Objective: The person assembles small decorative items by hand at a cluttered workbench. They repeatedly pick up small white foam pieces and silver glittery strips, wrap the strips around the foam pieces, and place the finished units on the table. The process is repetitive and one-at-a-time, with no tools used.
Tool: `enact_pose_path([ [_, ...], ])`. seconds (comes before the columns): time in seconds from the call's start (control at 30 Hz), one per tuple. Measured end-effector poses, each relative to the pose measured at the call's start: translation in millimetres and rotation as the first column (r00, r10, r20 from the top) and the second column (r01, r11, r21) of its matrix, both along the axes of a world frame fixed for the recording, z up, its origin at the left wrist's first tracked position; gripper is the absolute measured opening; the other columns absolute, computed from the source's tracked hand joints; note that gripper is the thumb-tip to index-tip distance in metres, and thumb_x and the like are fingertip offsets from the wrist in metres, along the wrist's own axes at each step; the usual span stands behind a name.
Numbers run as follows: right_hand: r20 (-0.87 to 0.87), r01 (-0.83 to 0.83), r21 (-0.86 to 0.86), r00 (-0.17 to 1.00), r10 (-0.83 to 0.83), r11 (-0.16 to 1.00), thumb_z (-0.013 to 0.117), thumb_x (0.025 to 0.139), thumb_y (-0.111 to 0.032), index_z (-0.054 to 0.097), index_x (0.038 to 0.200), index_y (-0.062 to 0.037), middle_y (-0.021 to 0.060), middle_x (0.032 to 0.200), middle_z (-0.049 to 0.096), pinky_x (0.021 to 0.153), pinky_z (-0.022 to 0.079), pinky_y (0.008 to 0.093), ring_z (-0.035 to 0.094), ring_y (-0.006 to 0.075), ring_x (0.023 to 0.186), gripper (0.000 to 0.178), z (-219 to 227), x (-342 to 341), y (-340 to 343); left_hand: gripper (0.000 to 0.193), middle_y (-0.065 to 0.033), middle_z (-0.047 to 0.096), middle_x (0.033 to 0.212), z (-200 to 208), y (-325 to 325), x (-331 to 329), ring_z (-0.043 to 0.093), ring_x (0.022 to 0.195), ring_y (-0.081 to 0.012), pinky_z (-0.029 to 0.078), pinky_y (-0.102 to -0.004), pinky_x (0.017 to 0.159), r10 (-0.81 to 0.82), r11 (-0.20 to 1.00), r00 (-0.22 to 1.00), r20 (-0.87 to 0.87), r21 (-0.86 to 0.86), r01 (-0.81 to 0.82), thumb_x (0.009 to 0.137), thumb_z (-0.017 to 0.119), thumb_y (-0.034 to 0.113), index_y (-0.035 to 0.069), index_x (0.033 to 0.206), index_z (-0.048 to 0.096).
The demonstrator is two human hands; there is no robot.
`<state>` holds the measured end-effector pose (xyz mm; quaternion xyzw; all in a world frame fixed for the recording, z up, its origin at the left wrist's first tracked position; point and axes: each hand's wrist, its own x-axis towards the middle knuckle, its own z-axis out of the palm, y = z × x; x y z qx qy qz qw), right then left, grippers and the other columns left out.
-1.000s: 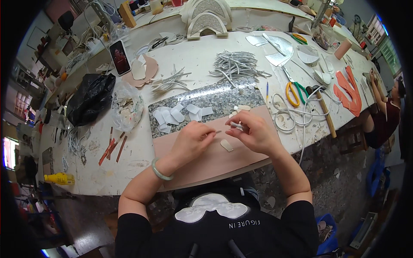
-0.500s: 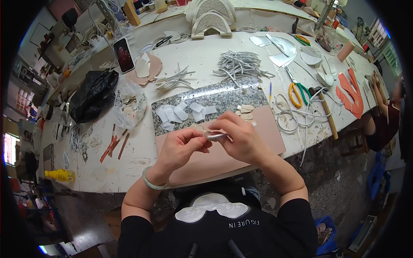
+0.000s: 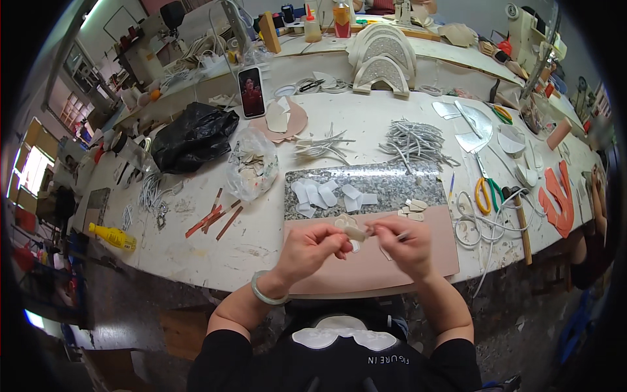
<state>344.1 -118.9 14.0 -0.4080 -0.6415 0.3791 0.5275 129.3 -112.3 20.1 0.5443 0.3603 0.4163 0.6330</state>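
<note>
Above a pink sheet (image 3: 418,261), my left hand (image 3: 310,251) pinches a small pale rounded piece (image 3: 354,233) between thumb and fingers. My right hand (image 3: 406,247) is closed close beside that piece, thumb and fingertips drawn together at its right end. A thin greyish bit shows among the right fingers, too small to name. Under the hands lie several cream rounded pieces (image 3: 344,221). Farther off, on a speckled stone slab (image 3: 398,179), are scattered white translucent tabs (image 3: 320,194). A little stack of beige tabs (image 3: 413,208) sits beyond my right hand.
Bundles of grey cords (image 3: 421,142) and pale strips (image 3: 326,145) lie beyond the slab. To the right are scissors (image 3: 486,189), a hammer (image 3: 524,228) and looped white cord (image 3: 467,225). A phone (image 3: 252,93), black bag (image 3: 196,137) and yellow bottle (image 3: 112,236) stand left.
The view has tilted up and turned left, so the table sits lower and farther right. My right hand has drawn back from above the piece to its right side; my left still holds it.
</note>
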Motion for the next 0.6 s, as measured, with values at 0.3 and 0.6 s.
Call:
enact_pose_path([
  [0.3, 0.108, -0.153, 0.012, 0.983, 0.151, 0.988, 0.072, 0.079, -0.002, 0.061, 0.087, -0.0042, 0.0044, 0.085, 0.060, 0.049, 0.039, 0.0209, 0.047, 0.0069, 0.055, 0.013, 19.4, -1.3, -14.2, 0.020, -0.0118, 0.068, 0.091, -3.8, -11.8, -9.1, 0.066, 0.080, -0.0153, 0.056, -0.0268, 0.074, -0.055, 0.993, 0.992, 0.117, -0.097, 0.066, 0.096, 0.055, 0.008, -0.008, 0.104, 0.063],
  [0.6, 0.307, -0.181, 0.228, 0.946, 0.106, 0.957, 0.069, 0.073, 0.007, 0.064, 0.096, -0.0034, 0.0065, 0.084, 0.061, 0.050, 0.047, 0.0262, 0.059, 0.0127, 0.063, 0.026, 37.9, -6.6, -14.6, 0.022, -0.0098, 0.068, 0.091, 4.9, -16.4, -16.6, 0.065, 0.077, -0.0140, 0.057, -0.0278, 0.071, -0.126, 0.964, 0.989, 0.075, -0.228, 0.140, 0.095, 0.057, 0.010, -0.004, 0.109, 0.065],
])
